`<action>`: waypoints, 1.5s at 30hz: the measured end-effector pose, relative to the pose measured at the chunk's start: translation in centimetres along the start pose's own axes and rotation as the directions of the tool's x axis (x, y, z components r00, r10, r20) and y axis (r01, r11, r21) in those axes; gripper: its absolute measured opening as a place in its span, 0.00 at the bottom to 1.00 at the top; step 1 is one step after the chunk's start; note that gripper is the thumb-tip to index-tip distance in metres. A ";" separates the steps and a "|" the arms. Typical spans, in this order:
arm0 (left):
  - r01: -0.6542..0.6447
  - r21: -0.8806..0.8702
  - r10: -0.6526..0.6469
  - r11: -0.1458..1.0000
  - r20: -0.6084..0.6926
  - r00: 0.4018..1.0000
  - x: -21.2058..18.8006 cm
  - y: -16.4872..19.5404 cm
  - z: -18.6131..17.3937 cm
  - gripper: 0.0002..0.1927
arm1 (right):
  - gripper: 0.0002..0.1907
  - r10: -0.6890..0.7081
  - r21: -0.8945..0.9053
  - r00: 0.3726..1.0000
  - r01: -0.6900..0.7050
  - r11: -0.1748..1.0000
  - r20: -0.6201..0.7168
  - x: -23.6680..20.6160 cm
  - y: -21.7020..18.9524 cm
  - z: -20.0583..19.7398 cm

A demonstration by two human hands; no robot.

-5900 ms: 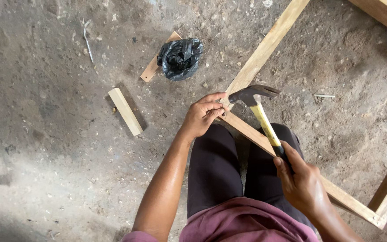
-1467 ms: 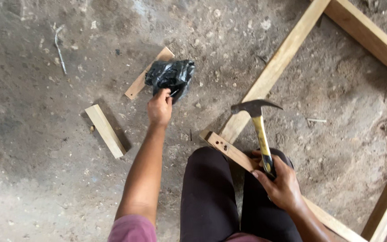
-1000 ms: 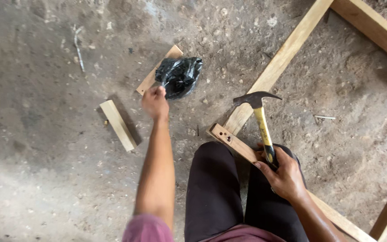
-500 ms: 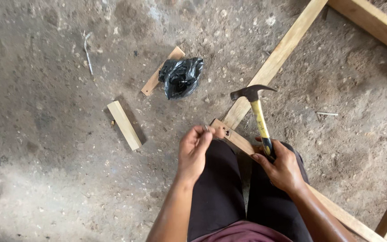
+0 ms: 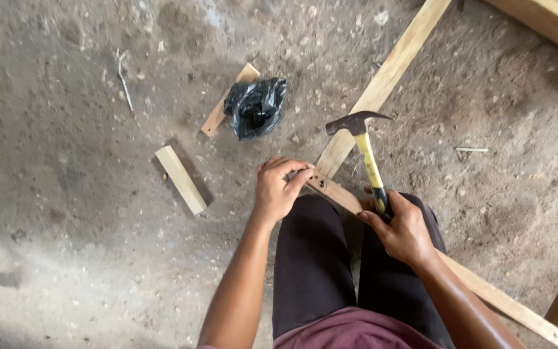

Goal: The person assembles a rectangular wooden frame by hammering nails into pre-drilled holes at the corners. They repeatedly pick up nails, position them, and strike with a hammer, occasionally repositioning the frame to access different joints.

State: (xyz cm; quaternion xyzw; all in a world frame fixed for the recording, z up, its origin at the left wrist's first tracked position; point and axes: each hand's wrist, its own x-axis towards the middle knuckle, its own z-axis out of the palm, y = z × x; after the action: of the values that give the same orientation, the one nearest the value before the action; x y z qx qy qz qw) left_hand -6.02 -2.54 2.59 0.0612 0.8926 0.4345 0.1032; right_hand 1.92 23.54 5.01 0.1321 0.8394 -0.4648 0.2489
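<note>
— So, what is the floor (image 5: 72,97) made of, and what lies on it?

— Rough grey concrete, dusty and full of small pits. Pale wooden slats form a frame (image 5: 389,77); the wood is smooth and flat, with straight edges. A short wood block (image 5: 181,179) lies at the left of centre. Above it, in the upper middle, a crumpled shiny black plastic bag (image 5: 256,106) rests on another thin wood strip (image 5: 227,103).

— And the hands?

— The right hand (image 5: 403,227) is closed around the yellow-and-black handle of a hammer (image 5: 364,148). Its dark metal head points up, just over the slat near the centre of the frame. The left hand (image 5: 279,190) is bent at the wrist, the fingertips (image 5: 301,173) pinched narrow at the end of the slat, at the corner joint. If they hold something small there, I cannot tell. Both arms reach out over dark trousers (image 5: 311,258).
</note>
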 end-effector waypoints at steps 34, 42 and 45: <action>-0.152 0.260 0.130 0.954 0.101 0.986 0.2 2.3 -1.6 0.08 | 0.27 -0.073 0.001 0.997 0.073 0.997 -0.013 0.0 0.0 -0.1; -0.163 0.176 0.125 0.971 0.210 0.970 0.3 1.0 -1.7 0.31 | 0.27 -0.055 0.018 0.998 0.055 0.998 -0.015 0.1 0.1 0.0; 0.193 -0.335 -0.083 0.922 0.314 0.946 -0.3 -1.3 -0.7 0.52 | 0.27 -0.114 0.026 0.993 0.115 0.993 -0.037 0.1 0.3 0.1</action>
State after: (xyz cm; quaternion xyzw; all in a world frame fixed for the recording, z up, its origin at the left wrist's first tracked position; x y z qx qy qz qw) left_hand -5.93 -3.91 2.06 0.0413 0.7741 0.5688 0.2748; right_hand 2.01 23.61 4.67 0.0956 0.8432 -0.4876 0.2050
